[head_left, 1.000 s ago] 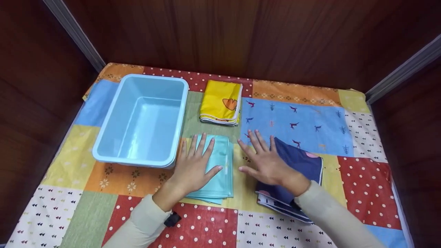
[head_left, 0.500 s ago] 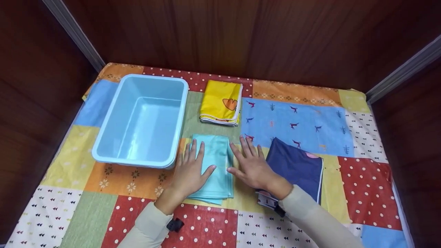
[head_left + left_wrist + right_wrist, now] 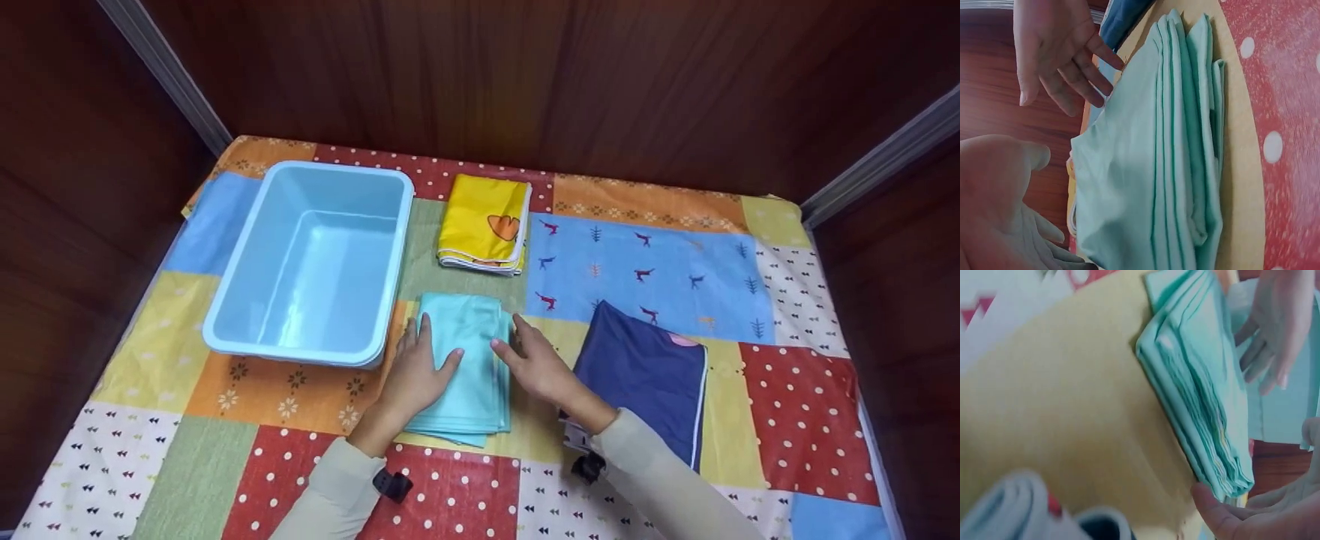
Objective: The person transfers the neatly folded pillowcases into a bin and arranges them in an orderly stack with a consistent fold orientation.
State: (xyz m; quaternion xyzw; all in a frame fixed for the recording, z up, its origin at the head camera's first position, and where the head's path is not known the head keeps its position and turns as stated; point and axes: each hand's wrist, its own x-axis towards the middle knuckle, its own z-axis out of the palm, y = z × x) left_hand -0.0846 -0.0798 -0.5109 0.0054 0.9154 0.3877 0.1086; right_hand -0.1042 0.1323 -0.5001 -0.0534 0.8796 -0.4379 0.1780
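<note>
While left hand (image 3: 414,380) flanks teal cloth (image 3: 469,394), thumb wide — right hand (image 3: 544,373) slants opposite, fingers loosely extended, thumb apart.

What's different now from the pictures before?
The right hand moved left to the right side of the folded turquoise cloth. The left hand turned more side-on at the cloth's left edge. Neither grips anything. That cloth, the navy cloth, the yellow cloth and the light blue basin stayed put.

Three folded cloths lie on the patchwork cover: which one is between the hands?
The turquoise folded cloth, flanked by the left hand and the right hand. The yellow folded cloth lies beyond both hands, the navy folded cloth right of them.
</note>
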